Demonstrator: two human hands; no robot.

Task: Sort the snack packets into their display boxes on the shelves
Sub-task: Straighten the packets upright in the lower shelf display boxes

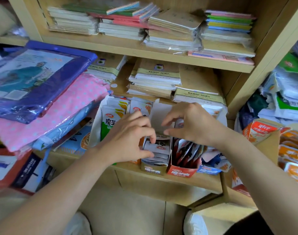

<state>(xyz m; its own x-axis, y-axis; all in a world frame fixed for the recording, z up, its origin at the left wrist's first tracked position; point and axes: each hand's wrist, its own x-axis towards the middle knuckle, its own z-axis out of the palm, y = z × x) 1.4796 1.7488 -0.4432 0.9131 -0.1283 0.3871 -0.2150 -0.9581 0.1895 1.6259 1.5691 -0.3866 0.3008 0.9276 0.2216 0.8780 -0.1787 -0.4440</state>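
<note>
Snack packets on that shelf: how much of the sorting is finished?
Looks done: the red box holds dark packets standing upright. In hand: the left hand grips white packets in the brown box, with the right hand close above. Left: loose packets sprawl over the blue box.

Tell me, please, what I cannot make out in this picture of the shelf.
All in the head view:
The left hand, gripping white snack packets, covers the left side of their brown cardboard display box.
Whether the right hand pinches anything: its curled fingers hide this.
The blue cardboard display box: loose packets cover all but its front.
Orange snack packets: cut by the right edge.
Packet print: blurred.
</note>
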